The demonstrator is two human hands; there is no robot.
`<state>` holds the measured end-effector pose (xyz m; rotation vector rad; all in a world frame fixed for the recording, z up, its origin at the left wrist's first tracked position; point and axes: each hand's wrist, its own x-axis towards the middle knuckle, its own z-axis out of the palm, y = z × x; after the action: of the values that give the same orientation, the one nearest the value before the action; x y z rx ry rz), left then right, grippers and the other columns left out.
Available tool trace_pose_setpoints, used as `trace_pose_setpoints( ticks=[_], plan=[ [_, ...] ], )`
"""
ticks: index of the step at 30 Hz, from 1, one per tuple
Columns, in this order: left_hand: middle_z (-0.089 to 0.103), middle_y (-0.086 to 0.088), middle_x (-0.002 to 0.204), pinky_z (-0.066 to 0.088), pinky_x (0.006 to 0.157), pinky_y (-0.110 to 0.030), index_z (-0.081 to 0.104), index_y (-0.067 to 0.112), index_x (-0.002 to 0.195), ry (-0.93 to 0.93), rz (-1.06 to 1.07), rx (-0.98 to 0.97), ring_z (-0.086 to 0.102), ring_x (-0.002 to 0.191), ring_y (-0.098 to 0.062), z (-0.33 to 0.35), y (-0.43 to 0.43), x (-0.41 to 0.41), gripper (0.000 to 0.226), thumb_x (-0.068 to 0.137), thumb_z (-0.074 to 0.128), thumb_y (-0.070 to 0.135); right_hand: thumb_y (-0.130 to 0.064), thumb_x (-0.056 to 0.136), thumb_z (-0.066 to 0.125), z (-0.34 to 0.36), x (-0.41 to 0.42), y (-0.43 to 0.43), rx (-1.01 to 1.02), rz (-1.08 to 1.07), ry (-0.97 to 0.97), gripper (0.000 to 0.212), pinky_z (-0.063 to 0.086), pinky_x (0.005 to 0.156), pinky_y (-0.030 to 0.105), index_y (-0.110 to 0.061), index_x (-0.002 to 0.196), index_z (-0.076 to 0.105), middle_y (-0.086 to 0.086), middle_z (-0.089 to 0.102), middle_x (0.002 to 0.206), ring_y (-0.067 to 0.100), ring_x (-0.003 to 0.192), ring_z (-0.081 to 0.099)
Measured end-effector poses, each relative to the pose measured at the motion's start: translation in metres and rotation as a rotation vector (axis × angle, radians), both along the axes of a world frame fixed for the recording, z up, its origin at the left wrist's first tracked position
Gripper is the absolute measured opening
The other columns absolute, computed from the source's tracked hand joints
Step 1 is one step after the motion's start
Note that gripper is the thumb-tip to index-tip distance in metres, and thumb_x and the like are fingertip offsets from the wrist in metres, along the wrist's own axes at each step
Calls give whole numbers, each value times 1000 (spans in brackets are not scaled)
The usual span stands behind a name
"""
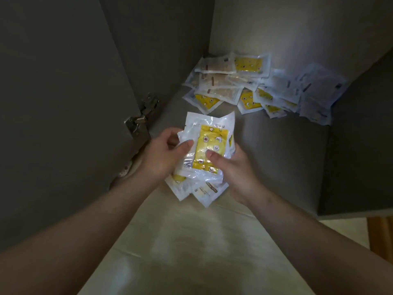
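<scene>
Both my hands hold a small stack of clear plastic packets [209, 128] over a cabinet shelf. The top packet shows a yellow printed insert. My left hand [163, 156] grips the stack's left edge, thumb on top. My right hand [236, 167] grips the right side, its thumb pressing on the yellow insert. Lower packets fan out beneath the hands toward me.
A loose pile of several similar packets [255, 86], yellow, beige and pale blue, lies in the shelf's back corner. The open cabinet door with a metal hinge [141, 114] stands at the left. A cabinet wall [361, 145] bounds the right; a pale surface [191, 241] lies below.
</scene>
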<state>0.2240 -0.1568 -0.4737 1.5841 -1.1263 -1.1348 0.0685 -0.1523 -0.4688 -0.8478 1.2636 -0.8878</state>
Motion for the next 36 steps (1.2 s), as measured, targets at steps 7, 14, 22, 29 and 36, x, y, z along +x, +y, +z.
trace_pose_setpoints(
  ticks=[7,14,22,29,36],
  plan=[
    [62,-2,85,53,69,-30,55,18,112,21,-67,298,63,76,-17,-2,15,7,36,81,72,11,0,89,57,-16,6,21,150,-39,-211,33,57,81,44,-1,121,53,14,68,108,29,93,68],
    [64,-12,98,43,48,-15,59,28,88,56,40,466,60,71,-18,41,64,9,23,79,75,12,5,86,59,28,14,67,267,-117,-156,36,51,89,54,0,121,54,20,65,114,37,102,65],
    [56,7,78,38,48,-5,60,23,102,-68,148,450,51,52,4,187,129,17,13,89,63,22,3,87,61,179,18,107,277,-92,-132,28,53,90,44,-13,110,59,5,70,103,25,98,67],
    [63,-2,106,51,59,-21,51,17,123,312,677,431,63,75,-8,349,172,13,36,89,64,16,3,87,61,343,37,126,264,-16,-226,29,53,91,41,-15,110,57,0,71,100,20,96,68],
    [65,-1,99,55,71,-38,48,18,125,602,926,317,64,82,-18,505,214,24,40,88,64,21,-1,87,62,500,66,153,236,77,-293,31,53,87,35,-16,114,60,-3,73,100,18,98,68]
  ],
)
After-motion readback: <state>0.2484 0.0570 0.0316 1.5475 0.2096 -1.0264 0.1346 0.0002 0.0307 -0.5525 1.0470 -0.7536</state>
